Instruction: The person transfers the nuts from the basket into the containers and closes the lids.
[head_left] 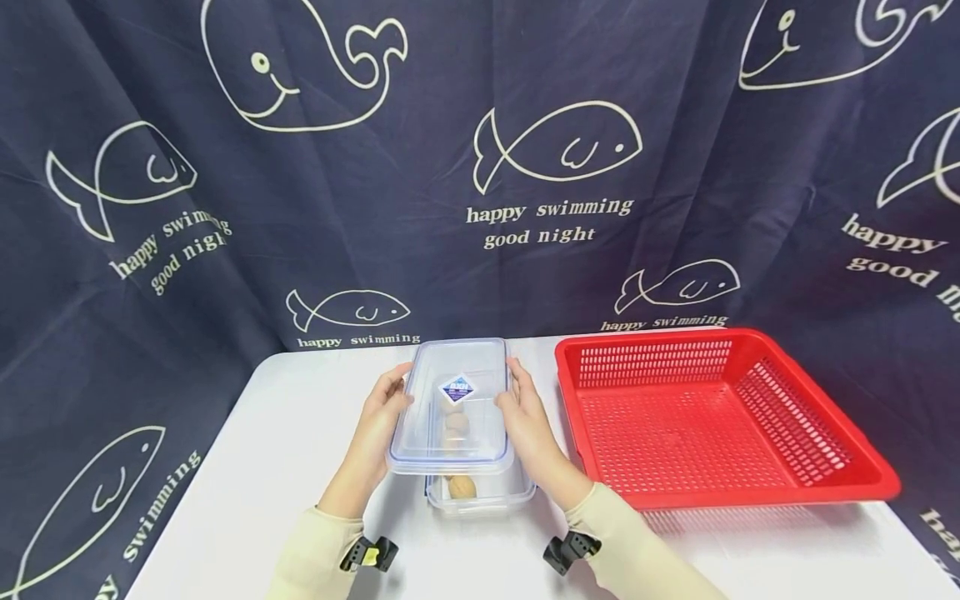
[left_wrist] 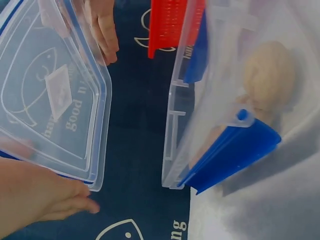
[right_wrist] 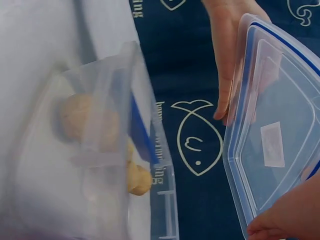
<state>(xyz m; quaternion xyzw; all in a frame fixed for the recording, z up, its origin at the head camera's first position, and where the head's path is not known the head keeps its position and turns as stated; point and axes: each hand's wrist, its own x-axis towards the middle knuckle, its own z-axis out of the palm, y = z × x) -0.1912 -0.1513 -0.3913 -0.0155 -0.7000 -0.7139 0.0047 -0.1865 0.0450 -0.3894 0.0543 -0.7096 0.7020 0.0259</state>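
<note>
Both hands hold a clear plastic lid [head_left: 480,429] with a blue seal and a diamond-shaped label [head_left: 457,389]. My left hand [head_left: 372,433] grips its left edge, and my right hand [head_left: 534,433] grips the right edge, thumbs near the top face. Below the lid, a clear food container [head_left: 491,505] stands on the table, partly covered by it in the head view. Several round tan walnuts [head_left: 462,487] lie inside. Both wrist views show a gap between lid and container. Blue latch flaps [left_wrist: 235,155] hang outward from the container's sides.
A large red plastic basket [head_left: 675,425] with perforated walls sits on the white table [head_left: 262,467], right of the container and close to my right forearm. Behind the table hangs a dark blue curtain [head_left: 435,208] printed with fish and whales.
</note>
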